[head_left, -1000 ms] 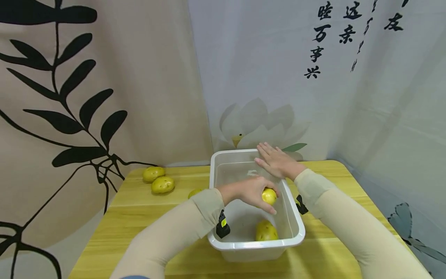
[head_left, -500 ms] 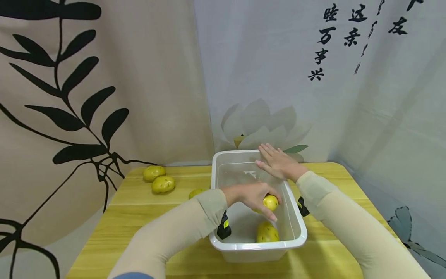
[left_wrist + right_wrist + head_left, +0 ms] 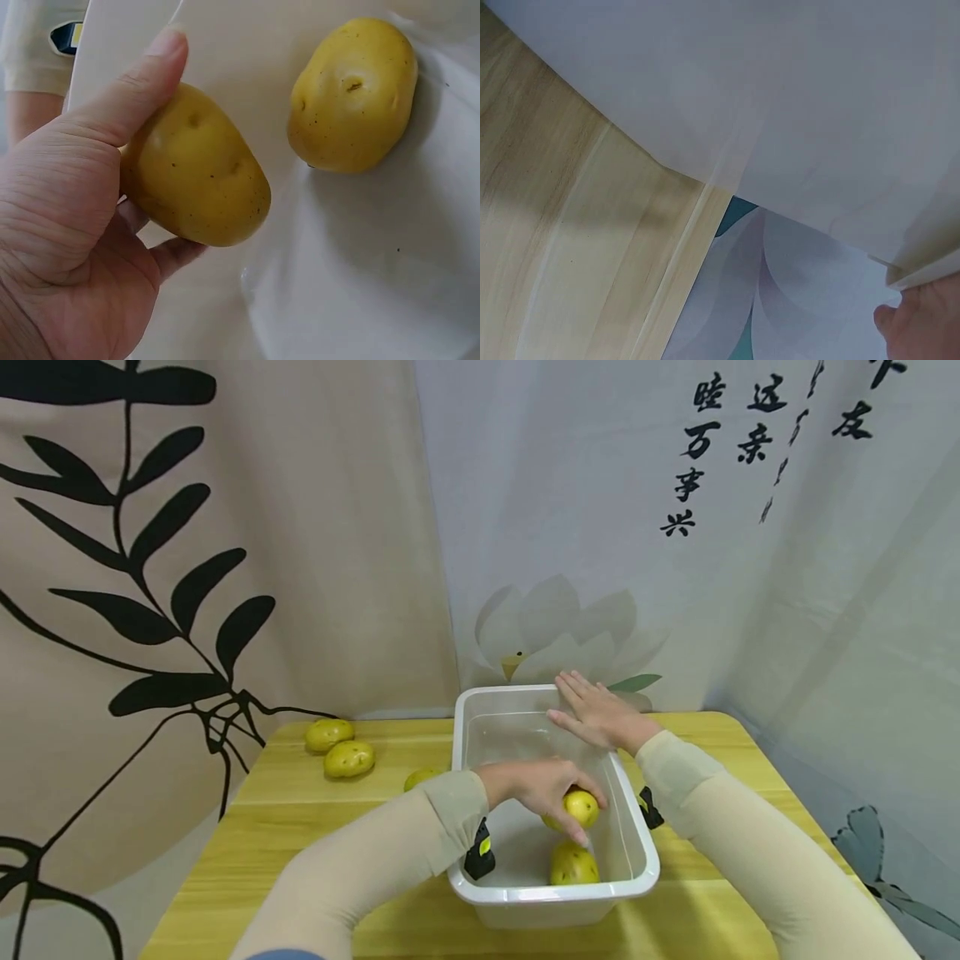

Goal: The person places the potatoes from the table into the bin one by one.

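Note:
My left hand point(image 3: 542, 789) reaches down into a white plastic bin point(image 3: 555, 895) and grips a yellow potato point(image 3: 582, 808). In the left wrist view the thumb lies over the top of this potato point(image 3: 199, 176), with fingers behind and beneath it. Another potato point(image 3: 573, 863) lies on the bin's floor at the near end, close beside the held one. At the bin's far right corner, my right hand point(image 3: 600, 714) rests on the rim, fingers straight. The right wrist view catches only part of that hand point(image 3: 928, 319) by the rim.
Two potatoes point(image 3: 349, 759) lie at the back left of the wooden table point(image 3: 300, 860). A third potato point(image 3: 422, 777), partly hidden by the left sleeve, lies just left of the bin. A printed curtain point(image 3: 360, 568) hangs directly behind the table.
My left hand has lowered the held potato a little and brought it nearer the potato on the bin's floor. My right hand stays on the rim.

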Demonstrator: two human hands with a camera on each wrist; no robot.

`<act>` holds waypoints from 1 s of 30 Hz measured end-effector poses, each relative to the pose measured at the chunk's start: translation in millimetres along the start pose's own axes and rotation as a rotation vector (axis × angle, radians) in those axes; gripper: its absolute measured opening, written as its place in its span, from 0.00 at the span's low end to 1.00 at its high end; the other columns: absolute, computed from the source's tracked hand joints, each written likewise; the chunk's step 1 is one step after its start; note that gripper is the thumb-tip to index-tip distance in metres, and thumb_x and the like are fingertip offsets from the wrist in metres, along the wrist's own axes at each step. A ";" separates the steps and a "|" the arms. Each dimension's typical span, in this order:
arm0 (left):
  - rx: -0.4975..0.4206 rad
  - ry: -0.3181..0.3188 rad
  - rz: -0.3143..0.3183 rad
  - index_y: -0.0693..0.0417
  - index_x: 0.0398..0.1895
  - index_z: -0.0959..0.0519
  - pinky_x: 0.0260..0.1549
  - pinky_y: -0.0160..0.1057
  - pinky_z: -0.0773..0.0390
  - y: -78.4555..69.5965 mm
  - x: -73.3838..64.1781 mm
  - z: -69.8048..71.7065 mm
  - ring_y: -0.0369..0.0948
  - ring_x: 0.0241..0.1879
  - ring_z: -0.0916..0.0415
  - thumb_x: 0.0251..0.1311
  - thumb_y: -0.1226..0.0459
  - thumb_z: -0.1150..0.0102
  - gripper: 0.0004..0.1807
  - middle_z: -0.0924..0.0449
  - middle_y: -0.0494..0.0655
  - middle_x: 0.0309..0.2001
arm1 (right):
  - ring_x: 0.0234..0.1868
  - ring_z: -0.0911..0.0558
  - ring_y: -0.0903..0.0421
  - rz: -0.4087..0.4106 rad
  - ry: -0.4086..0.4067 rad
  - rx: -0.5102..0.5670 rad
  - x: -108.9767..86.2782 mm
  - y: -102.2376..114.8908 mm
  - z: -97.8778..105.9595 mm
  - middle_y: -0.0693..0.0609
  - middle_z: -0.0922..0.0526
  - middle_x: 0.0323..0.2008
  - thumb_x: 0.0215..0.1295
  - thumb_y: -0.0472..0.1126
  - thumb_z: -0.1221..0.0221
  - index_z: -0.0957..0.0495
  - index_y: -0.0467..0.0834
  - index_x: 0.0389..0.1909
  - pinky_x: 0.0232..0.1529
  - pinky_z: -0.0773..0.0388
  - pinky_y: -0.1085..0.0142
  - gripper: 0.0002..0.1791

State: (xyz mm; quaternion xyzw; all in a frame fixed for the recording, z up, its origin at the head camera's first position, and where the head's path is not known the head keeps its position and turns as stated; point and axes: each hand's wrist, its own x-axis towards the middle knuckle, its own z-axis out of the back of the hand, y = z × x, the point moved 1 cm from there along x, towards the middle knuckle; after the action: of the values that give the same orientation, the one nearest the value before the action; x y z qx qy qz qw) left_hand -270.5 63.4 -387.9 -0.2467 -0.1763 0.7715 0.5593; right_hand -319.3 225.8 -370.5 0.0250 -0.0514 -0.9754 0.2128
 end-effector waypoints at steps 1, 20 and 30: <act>-0.001 0.005 0.004 0.43 0.58 0.23 0.36 0.25 0.26 -0.1 -0.5 -0.1 0.28 0.38 0.26 0.46 0.46 0.27 0.34 0.22 0.29 0.46 | 0.75 0.60 0.45 0.001 -0.002 0.004 -0.1 0.5 0.3 0.43 0.58 0.76 0.70 0.70 0.70 0.60 0.40 0.76 0.70 0.56 0.43 0.46; 0.043 0.061 0.058 0.45 0.58 0.23 0.35 0.24 0.27 -5.3 2.1 -5.9 0.28 0.37 0.26 0.44 0.50 0.24 0.34 0.22 0.30 0.40 | 0.75 0.62 0.48 -0.006 -0.004 0.021 -0.4 -5.2 -3.3 0.47 0.61 0.76 0.70 0.70 0.69 0.62 0.44 0.76 0.70 0.57 0.44 0.46; -0.056 0.041 0.027 0.51 0.57 0.23 0.57 0.28 0.33 -2.9 2.5 -4.2 0.29 0.55 0.28 0.46 0.54 0.24 0.33 0.22 0.36 0.55 | 0.75 0.60 0.47 0.004 -0.017 0.022 2.3 -6.7 -4.8 0.47 0.60 0.76 0.69 0.71 0.69 0.61 0.44 0.76 0.70 0.56 0.45 0.46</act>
State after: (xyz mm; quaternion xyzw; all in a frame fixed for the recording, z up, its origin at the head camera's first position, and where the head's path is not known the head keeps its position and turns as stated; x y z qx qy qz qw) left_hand -266.5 66.7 -390.2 -0.2805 -0.1829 0.7685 0.5453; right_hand -323.8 230.5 -376.1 0.0188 -0.0639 -0.9746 0.2139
